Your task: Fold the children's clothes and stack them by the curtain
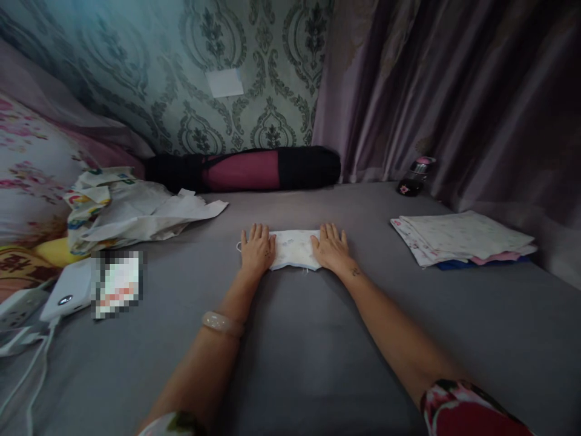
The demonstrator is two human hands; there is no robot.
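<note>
A small folded white cloth (293,247) with a faint print lies on the grey bed sheet (318,339) ahead of me. My left hand (256,247) lies flat on its left end, fingers stretched out and together. My right hand (330,246) presses flat on its right end the same way. Neither hand grips anything. A pale bangle (221,323) sits on my left wrist.
A stack of folded cloths (463,239) lies to the right. A loose heap of unfolded printed cloths (131,209) lies at the left. A dark bolster (245,169) rests against the wall, with a small bottle (415,177) by the curtain. A white power bank (68,290) and cables sit at the near left.
</note>
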